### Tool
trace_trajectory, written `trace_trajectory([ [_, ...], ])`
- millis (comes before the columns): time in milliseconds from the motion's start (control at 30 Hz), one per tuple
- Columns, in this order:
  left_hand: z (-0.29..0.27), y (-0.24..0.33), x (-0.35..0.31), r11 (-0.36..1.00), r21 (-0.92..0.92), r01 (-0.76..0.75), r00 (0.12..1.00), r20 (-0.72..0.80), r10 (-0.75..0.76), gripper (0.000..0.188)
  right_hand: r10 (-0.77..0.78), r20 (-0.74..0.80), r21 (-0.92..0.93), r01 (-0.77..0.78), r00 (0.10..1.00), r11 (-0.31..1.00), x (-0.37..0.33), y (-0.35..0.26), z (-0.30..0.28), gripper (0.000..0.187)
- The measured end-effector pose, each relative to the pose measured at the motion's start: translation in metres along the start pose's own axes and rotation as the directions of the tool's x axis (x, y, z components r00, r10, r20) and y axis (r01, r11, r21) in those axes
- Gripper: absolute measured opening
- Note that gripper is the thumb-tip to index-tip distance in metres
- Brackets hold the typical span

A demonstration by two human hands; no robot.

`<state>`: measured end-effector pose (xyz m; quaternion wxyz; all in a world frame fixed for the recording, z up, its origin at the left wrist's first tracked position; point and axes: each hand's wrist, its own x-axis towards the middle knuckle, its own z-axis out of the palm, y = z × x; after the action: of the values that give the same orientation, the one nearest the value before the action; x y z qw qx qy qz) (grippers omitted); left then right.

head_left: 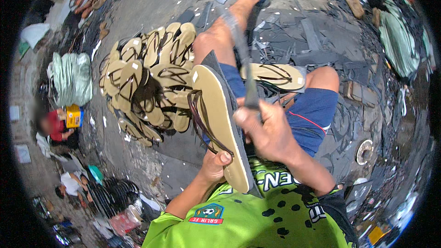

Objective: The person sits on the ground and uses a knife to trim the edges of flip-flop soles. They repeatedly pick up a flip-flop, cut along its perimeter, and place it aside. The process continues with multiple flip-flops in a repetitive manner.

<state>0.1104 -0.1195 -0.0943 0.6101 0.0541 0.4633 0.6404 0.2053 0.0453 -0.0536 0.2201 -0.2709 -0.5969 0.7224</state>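
Observation:
My left hand [215,165] grips the heel part of a tan flip-flop [216,110] with dark brown straps, its thumb on the footbed. The flip-flop stands tilted, toe end away from me. A larger dark grey rubber sheet [248,174] lies against its underside and juts out past the edge. My right hand [268,133] is closed beside the flip-flop's right edge. From its fist a long, narrow grey strip-like thing [243,50] extends away from me, smeared by motion; whether it is a blade or rubber, I cannot make out. Another tan flip-flop [273,76] lies across between my legs.
A heap of tan flip-flops [151,78] lies on the ground to the left. Dark rubber offcuts [312,36] cover the ground ahead and right. Pale green sacks [71,78] stand at the left, another sack [397,36] at the far right. Other people sit along the left side.

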Motion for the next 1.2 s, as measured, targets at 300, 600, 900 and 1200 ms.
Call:
trace_trajectory([
  [300,0.018,-0.010,0.021,0.991,0.017,-0.134,0.991,0.033,0.133,0.065,-0.330,-0.011,-0.435,0.292,0.944,0.852,-0.016,0.003,-0.007,0.028],
  [600,-0.009,-0.012,0.027,0.999,-0.012,-0.033,0.992,0.122,0.035,0.081,-0.049,0.011,-0.036,0.050,0.999,0.998,-0.024,-0.007,-0.016,0.040],
  [900,-0.042,0.032,0.043,0.966,-0.082,-0.245,0.963,0.097,0.252,0.065,-0.195,0.159,-0.745,0.247,0.968,0.620,-0.068,-0.024,-0.060,0.055],
  [1200,-0.068,0.044,0.044,0.920,0.145,-0.363,0.931,0.011,0.366,0.077,-0.101,0.219,-0.911,0.240,0.971,0.335,-0.069,-0.050,-0.060,0.058],
])
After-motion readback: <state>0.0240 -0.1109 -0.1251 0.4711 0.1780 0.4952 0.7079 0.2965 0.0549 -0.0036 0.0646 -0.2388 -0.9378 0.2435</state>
